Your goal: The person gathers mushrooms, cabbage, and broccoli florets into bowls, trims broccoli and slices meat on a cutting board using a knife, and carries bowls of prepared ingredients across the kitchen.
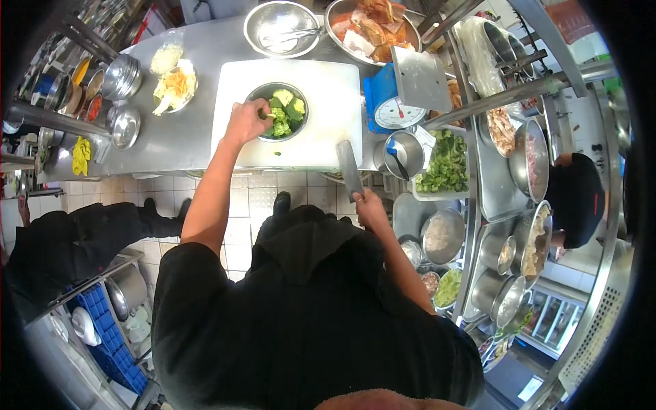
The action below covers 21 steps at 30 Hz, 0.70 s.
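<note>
On the white cutting board [328,96] stands a round metal bowl [303,93] with broccoli pieces [281,123] in it. My left hand [247,122] is at the bowl's left side, its fingers closed together over the rim by the broccoli; what they hold, if anything, is hidden. A cleaver [348,166] points away from me at the board's front right corner, its handle in my right hand [370,208]. One small green scrap [277,154] lies on the board below the bowl.
A blue scale [380,89] stands right of the board, near a pot [403,152] and a tub of greens [447,160]. Behind are a metal bowl [263,27] and a basin of meat [376,31]. People in dark clothes stand left [75,239] and right [577,198].
</note>
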Motion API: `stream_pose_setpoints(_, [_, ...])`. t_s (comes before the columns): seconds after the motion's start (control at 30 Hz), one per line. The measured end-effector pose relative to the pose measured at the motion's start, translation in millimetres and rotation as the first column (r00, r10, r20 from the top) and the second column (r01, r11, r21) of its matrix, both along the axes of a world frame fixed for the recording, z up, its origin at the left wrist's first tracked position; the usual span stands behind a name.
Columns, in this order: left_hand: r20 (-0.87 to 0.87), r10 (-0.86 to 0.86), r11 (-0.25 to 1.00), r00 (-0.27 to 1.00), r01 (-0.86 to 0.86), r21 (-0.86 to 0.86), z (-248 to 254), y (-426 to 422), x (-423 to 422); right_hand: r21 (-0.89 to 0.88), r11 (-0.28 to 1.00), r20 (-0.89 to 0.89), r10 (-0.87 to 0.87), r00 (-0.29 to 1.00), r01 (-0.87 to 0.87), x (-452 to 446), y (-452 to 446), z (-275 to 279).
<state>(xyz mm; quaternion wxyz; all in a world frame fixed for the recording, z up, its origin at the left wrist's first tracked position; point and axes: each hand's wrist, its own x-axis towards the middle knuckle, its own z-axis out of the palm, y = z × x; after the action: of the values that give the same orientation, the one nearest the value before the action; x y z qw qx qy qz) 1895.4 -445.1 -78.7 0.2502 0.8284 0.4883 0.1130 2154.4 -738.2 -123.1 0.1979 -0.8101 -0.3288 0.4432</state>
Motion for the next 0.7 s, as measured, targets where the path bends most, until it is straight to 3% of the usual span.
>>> stream_pose_setpoints(0.1, [0.408, 0.209, 0.972, 0.889, -0.144, -0.185, -12.4, 0.4, -10.3, 0.01, 0.999, 0.041, 0.033, 0.999, -0.034, -0.6, 4.6, -0.5])
stream_pose_setpoints(0.2, [0.305, 0.114, 0.993, 0.945, -0.114, -0.019, -1.1, -10.7, -5.3, 0.023, 0.997, 0.055, 0.073, 0.996, -0.074, -0.2, 4.1, -3.1])
stream_pose_setpoints(0.23, [0.135, 0.031, 0.991, 0.99, -0.048, 0.124, -5.1, -11.2, -5.9, 0.053, 0.993, 0.088, 0.102, 0.991, -0.107, 2.7, 3.4, -18.4])
stream_pose_setpoints(0.33, [0.057, 0.032, 0.986, 0.998, -0.041, 0.161, -11.1, -6.9, -1.2, 0.044, 0.994, 0.063, 0.098, 0.993, -0.101, 4.9, 2.8, -23.4])
stream_pose_setpoints(0.43, [0.103, 0.078, 0.997, 0.992, -0.076, -0.025, -3.9, -1.0, 0.8, -0.035, 0.996, 0.049, 0.085, 0.995, -0.083, 3.6, 6.1, -15.0])
stream_pose_setpoints(0.53, [0.424, 0.235, 0.972, 0.875, -0.214, -0.097, 5.5, 4.4, -5.4, -0.054, 0.994, 0.059, 0.094, 0.994, -0.091, 5.4, 7.5, -15.2])
stream_pose_setpoints(0.57, [0.486, 0.334, 0.938, 0.807, -0.237, -0.252, 11.1, -0.5, -6.4, -0.05, 0.995, 0.06, 0.094, 0.994, -0.091, 5.7, 5.8, -15.7])
stream_pose_setpoints(0.67, [0.584, 0.33, 0.939, 0.742, -0.196, -0.282, 23.9, -33.7, 16.3, -0.042, 0.995, 0.105, 0.096, 0.99, -0.093, 7.0, 3.5, -26.1])
stream_pose_setpoints(0.7, [0.648, 0.233, 0.972, 0.725, -0.163, -0.168, 18.5, -50.2, 30.2, -0.041, 0.996, 0.079, 0.079, 0.994, -0.076, 6.5, 4.0, -25.9])
